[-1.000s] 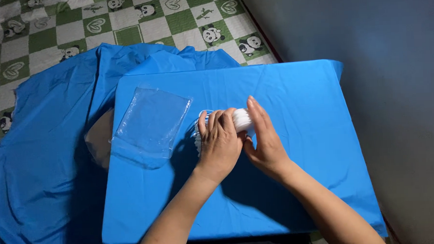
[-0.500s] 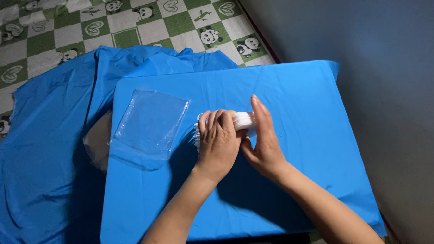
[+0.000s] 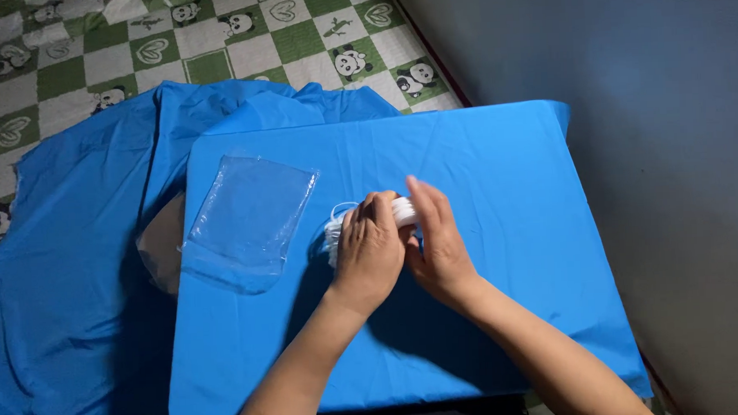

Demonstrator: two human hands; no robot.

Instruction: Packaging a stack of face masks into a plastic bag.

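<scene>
A small white bundle (image 3: 334,230) of thin looped pieces lies on a blue-covered board (image 3: 499,178). My left hand (image 3: 369,250) covers most of it from above, fingers curled over it. My right hand (image 3: 437,238) presses against the bundle's right end, fingers straight and together. Only the bundle's left edge and a bit of its top show between my hands. A clear flat plastic bag (image 3: 251,216) lies to the left of my hands, apart from them.
Blue cloth (image 3: 69,275) spreads left of the board over a green-and-white checkered floor mat (image 3: 216,41) with panda pictures. A grey wall (image 3: 643,108) runs along the right side, close to the board's edge.
Both hands stay on the white bundle; my right hand has closed in against it a little. The view has shifted slightly.
</scene>
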